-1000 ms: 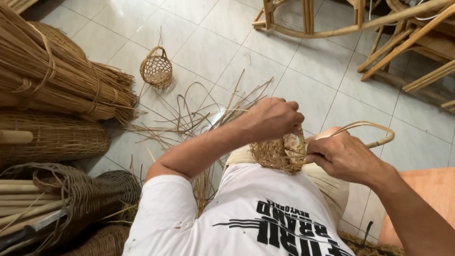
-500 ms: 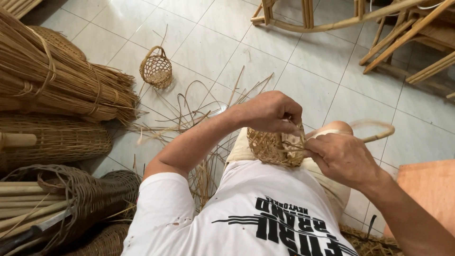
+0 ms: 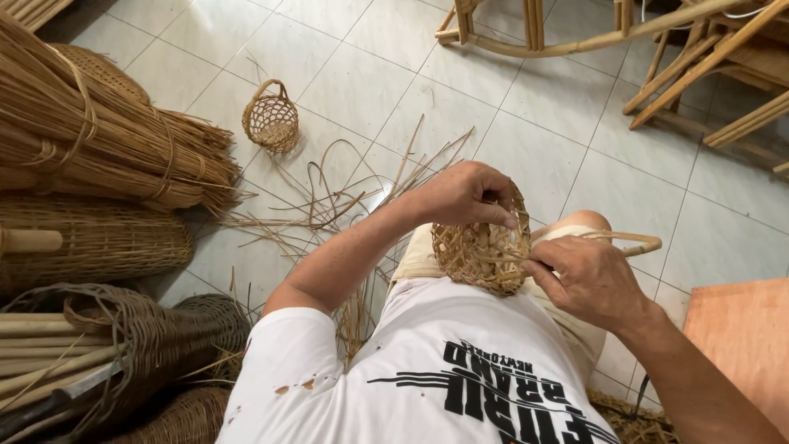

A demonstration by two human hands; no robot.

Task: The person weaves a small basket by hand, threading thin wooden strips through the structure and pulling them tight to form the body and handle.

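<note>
A small open-weave rattan basket rests on my lap, above my white printed shirt. My left hand grips its upper rim, fingers pinched at the top edge. My right hand holds a thin rattan strip that curves out to the right from the basket's side; thumb and fingers are closed on it right beside the weave.
A finished little handled basket stands on the tiled floor ahead. Loose rattan strands lie scattered between it and my knees. Bundled reeds and larger woven baskets stack at left. Wooden furniture frames at top right, an orange board at right.
Both hands and the small basket have shifted slightly right and down on my lap. The rattan strip's loop at right has flattened and pulled in closer to the basket.
</note>
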